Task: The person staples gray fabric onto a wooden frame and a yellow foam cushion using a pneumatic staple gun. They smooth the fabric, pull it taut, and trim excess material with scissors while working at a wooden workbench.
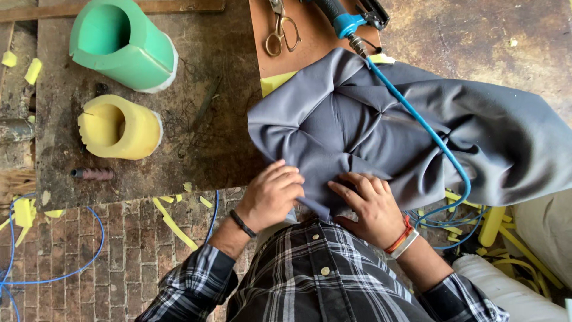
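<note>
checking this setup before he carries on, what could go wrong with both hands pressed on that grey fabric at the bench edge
1. The blue air hose lies across the grey fabric; pulling the cloth could drag the pneumatic stapler off the bench.
2. The left hand and right hand press folds at the bench edge, so the fabric may slip and lose its pleats.
3. The scissors lie close to the fabric and could snag it.

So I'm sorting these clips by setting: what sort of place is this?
Most likely an upholstery workshop. Both hands, left and right, press grey fabric on a worn workbench, with foam cylinders in green and yellow, scissors and an air tool on a blue hose.
</note>
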The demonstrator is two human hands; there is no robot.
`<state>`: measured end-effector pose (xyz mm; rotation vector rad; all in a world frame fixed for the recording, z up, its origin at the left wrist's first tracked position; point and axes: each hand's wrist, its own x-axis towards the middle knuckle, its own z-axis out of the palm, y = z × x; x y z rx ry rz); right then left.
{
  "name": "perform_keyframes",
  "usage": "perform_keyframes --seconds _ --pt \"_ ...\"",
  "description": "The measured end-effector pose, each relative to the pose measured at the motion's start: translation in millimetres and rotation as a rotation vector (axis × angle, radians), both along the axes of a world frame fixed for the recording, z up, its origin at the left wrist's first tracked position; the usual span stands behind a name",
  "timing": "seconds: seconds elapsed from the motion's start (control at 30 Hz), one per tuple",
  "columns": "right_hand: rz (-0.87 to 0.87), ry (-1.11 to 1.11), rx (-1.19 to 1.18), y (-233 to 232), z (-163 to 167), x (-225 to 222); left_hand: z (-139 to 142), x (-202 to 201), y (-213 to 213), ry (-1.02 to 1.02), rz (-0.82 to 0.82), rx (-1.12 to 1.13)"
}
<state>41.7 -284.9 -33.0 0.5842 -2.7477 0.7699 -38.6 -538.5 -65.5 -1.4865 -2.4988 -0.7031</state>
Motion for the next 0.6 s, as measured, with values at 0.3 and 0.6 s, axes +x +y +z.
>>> perform_keyframes --seconds 0.3,0.6 --pt "0.008 0.085 0.022 18 -1 0 -21 -5 -38 -0.362 0.067 0.067" --pt "0.034 -0.265 0.114 30 -19 11 -23 15 -17 -0.037 0.102 -0.145"
